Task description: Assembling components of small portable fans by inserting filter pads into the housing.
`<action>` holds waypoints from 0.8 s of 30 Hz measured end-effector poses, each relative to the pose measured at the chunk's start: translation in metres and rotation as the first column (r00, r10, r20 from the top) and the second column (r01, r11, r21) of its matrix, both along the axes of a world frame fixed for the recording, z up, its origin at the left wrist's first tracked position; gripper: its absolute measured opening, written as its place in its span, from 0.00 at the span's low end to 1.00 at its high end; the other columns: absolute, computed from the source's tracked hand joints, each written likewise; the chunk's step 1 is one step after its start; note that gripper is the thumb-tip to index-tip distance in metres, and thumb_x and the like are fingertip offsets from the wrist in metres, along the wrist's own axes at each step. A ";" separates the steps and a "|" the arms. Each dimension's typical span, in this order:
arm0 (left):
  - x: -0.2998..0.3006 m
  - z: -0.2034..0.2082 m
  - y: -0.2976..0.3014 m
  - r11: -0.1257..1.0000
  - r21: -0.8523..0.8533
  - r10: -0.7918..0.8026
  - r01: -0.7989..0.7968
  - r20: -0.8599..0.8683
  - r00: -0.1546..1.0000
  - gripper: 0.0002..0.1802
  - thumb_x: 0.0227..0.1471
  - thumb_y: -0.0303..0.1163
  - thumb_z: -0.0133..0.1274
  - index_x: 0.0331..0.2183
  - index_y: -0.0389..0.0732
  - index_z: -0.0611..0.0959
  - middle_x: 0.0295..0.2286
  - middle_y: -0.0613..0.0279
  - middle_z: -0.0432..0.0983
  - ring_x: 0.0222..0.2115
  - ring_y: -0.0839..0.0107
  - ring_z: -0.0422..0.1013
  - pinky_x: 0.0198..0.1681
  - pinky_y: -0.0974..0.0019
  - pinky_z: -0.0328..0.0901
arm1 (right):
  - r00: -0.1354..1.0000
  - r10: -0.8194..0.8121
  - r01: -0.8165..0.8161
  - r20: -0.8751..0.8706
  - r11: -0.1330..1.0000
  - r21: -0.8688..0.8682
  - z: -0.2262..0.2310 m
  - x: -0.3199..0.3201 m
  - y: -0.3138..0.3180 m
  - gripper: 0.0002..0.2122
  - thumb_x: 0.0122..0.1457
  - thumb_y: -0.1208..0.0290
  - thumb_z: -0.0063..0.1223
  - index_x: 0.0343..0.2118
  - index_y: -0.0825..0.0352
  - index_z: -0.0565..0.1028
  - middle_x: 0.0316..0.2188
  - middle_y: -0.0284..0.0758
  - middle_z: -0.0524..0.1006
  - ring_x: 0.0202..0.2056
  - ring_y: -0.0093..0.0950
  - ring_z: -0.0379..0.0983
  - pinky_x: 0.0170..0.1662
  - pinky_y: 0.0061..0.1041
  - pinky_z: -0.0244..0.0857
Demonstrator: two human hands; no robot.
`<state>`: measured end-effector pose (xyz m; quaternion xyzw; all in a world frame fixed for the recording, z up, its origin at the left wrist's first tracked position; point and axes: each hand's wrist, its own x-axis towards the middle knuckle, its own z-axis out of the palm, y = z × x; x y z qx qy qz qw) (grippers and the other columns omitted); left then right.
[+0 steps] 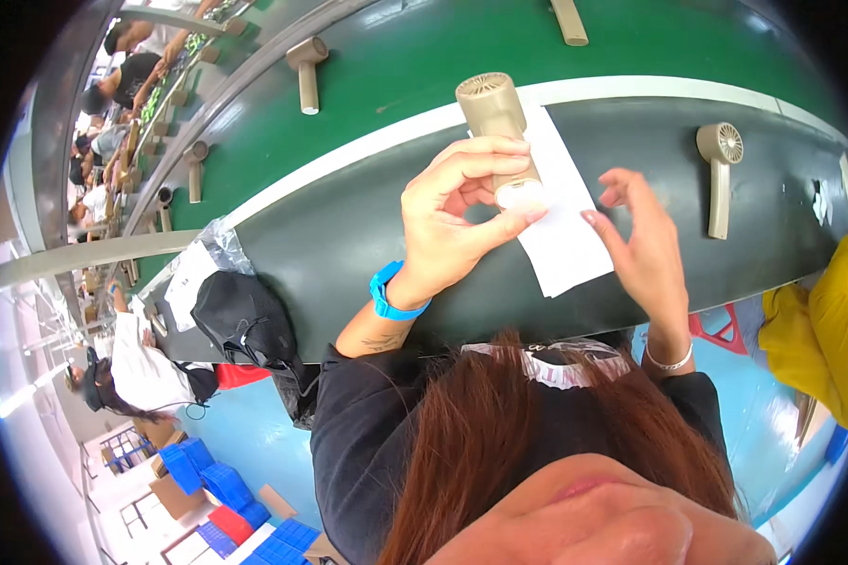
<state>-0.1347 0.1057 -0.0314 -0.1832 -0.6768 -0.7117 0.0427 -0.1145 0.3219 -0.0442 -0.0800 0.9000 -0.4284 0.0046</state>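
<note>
My left hand (457,202) is wrapped round the handle of a beige handheld fan (493,105), its slotted round head pointing away from me. The fan's whitish handle end (520,195) shows by my thumb. Beneath it, white paper (570,240) lies on the dark bench. To the right of the paper, my right hand (643,235) hovers with thumb and fingers curved apart and nothing between them. A second beige handheld fan (719,179) lies on the bench farther right.
Beyond the bench's white edge runs a green conveyor belt (386,71) carrying several fans. A black bag (245,315) and clear plastic lie at the left end. People in yellow (810,330) and white (146,363) are on either side. Blue crates (226,485) stand behind at left.
</note>
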 end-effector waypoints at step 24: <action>-0.001 -0.003 -0.028 0.980 0.184 0.029 -0.071 0.221 0.975 0.10 0.44 0.15 0.58 0.32 0.34 0.79 0.37 0.56 0.73 0.32 0.75 0.71 0.31 0.75 0.69 | 0.983 0.180 -0.177 0.033 0.982 -0.062 -0.024 -0.006 -0.033 0.12 0.52 0.74 0.57 0.38 0.69 0.70 0.34 0.40 0.73 0.37 0.36 0.71 0.41 0.30 0.64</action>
